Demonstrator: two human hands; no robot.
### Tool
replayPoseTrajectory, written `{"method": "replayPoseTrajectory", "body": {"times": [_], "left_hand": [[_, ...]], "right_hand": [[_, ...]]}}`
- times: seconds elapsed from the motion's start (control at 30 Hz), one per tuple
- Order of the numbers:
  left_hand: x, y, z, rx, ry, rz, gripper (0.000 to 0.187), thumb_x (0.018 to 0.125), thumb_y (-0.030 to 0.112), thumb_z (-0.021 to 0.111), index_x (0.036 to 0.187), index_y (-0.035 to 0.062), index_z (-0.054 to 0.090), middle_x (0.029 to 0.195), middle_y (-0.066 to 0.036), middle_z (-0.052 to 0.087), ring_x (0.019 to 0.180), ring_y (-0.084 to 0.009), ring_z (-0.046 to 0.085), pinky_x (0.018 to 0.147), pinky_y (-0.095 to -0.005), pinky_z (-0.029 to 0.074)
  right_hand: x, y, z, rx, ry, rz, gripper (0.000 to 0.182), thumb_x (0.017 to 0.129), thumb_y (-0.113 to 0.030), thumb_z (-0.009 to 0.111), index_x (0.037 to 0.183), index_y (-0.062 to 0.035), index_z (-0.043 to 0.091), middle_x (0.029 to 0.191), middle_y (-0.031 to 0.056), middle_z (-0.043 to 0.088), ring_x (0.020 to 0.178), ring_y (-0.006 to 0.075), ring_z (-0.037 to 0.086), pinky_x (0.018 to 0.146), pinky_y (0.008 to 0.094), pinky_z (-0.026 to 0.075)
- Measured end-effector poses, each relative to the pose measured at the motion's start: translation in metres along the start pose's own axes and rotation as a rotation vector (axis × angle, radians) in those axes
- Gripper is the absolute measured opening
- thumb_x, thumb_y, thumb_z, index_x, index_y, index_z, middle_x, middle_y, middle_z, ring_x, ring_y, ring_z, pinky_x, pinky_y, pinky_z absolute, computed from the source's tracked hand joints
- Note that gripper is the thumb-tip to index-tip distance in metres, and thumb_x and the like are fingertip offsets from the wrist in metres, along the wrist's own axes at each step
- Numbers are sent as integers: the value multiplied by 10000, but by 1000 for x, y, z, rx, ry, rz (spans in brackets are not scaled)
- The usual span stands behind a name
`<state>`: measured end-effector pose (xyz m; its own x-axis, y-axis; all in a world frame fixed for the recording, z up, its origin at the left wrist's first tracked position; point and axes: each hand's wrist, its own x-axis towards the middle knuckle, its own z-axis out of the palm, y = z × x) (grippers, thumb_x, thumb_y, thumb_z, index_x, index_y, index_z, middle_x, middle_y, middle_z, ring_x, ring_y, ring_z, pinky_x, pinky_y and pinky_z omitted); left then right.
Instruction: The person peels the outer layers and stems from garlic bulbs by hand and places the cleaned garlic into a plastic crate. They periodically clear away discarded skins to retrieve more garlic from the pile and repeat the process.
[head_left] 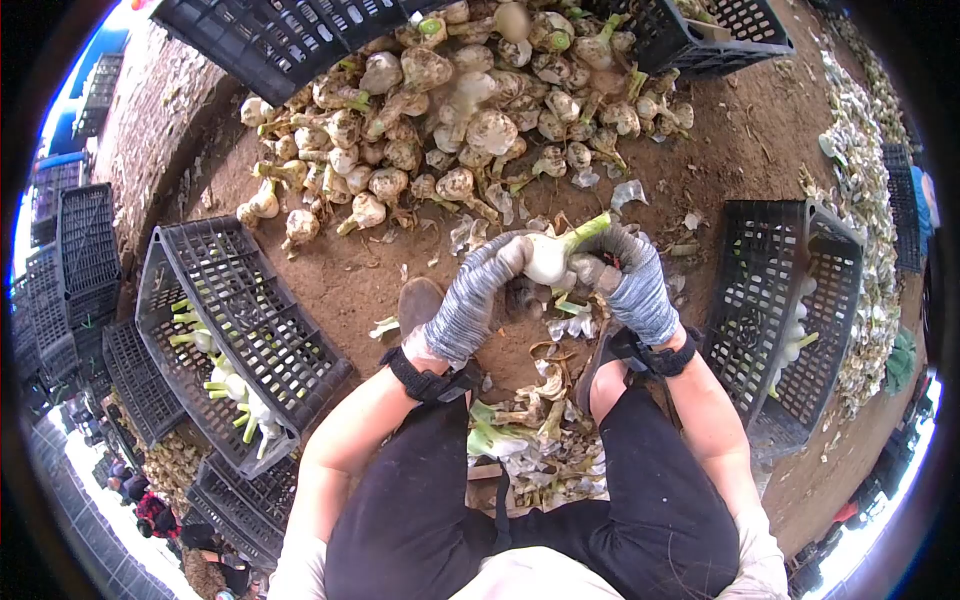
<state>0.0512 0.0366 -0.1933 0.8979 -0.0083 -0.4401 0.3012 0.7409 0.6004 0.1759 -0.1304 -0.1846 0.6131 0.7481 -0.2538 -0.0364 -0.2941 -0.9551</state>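
A peeled white garlic bulb (547, 260) with a short green stem is between my hands, above the ground in front of my knees. My left hand (482, 295), in a grey knit glove, closes on the bulb's left side. On the other side my right hand (632, 280), gloved the same way, has its fingers bent around the bulb and the base of its stem. Part of the fingers is hidden behind the bulb. Below, loose skins and cut stems (540, 410) lie between my feet.
A pile of unpeeled garlic (430, 150) lies ahead on the dirt. Left, a black crate (250, 300) holds peeled bulbs; right, another crate (760, 300) has some inside. Two crates (280, 40) (690, 45) border the pile. Skins (860, 230) cover the far right; people (155, 515) are at lower left.
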Motion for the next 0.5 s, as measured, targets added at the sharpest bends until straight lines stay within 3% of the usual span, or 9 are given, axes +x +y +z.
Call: {"method": "replayPoseTrajectory", "body": {"times": [0.13,0.2,0.23,0.27,0.33,0.37,0.4,0.5], "left_hand": [[4,-7,-1,-224,87,-164,507,911,467,453,1101,7,551,850,-97,630,655,-163,599,550,-269,487],[8,-7,-7,-441,-161,-229,395,937,386,455,1095,38,558,892,-97,632,645,-156,591,559,-249,488],[7,-9,-6,-441,-161,-228,395,937,386,455,1095,38,558,892,-97,632,645,-156,591,559,-249,488],[6,-12,-4,-382,-95,-188,434,935,415,442,1095,28,557,883,-90,631,668,-157,593,578,-269,493],[6,-17,4,-324,-31,-148,472,933,443,429,1096,18,555,873,-83,630,692,-157,594,596,-289,498],[6,-19,9,-107,64,-55,457,939,431,423,1093,23,556,894,-76,629,737,-150,593,639,-287,496],[5,-20,12,109,159,40,441,945,420,417,1090,27,557,914,-70,628,782,-142,592,681,-284,494],[5,-18,9,236,171,65,415,954,399,407,1089,35,555,957,-53,617,857,-126,576,746,-272,476]], "right_hand": [[-3,-11,-2,58,-48,51,205,819,-115,629,991,-5,617,836,37,646,751,77,582,685,238,487],[-4,-15,0,163,-59,116,206,819,-124,631,984,-1,616,837,37,645,751,82,581,684,240,487],[-3,-15,1,215,-65,147,207,819,-128,632,980,0,615,838,37,644,752,84,581,683,242,486],[-2,-16,3,266,-70,179,208,820,-133,633,977,2,614,838,37,644,752,86,580,683,243,486],[1,-10,6,445,114,138,229,823,-157,640,977,11,620,830,35,642,745,93,583,680,246,489],[2,-8,6,444,116,138,229,823,-157,640,977,11,620,830,35,642,745,93,583,680,246,489],[2,-6,4,339,54,170,241,821,-169,648,978,12,627,827,36,642,737,92,582,674,247,490],[2,-10,0,183,-18,238,251,810,-169,667,981,14,643,821,43,648,737,91,583,668,248,491]]}}
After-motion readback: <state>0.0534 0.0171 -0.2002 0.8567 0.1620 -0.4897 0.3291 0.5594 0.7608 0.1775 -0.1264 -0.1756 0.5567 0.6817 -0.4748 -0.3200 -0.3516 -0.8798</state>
